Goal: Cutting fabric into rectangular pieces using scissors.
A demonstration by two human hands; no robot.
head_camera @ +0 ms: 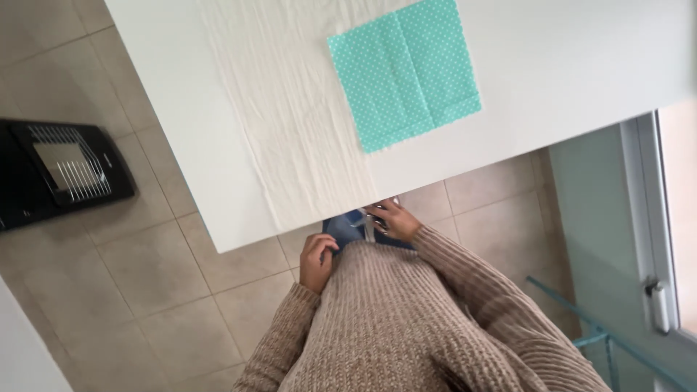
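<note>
Hands meet low at the person's waist, just under the near edge of the white table. The left hand is curled, fingers bent inward against the hem of a beige knit sweater and touching a blue thing that lies between the two hands — what it is cannot be told, since the sweater and the table edge hide most of it. The right hand is bent over the other end of that blue thing, fingers folded around something small and pale with a shine; whether it truly grips it cannot be told.

On the table, well apart from both hands, a cream cloth runner runs from the far side to the near edge, ending just above the hands. Beside it, overlapping its edge, a teal cloth with white dots lies flat and square, creased from folding.

On the tiled floor to the person's left sits a black appliance with a wire grille. A window frame stands at the right.
</note>
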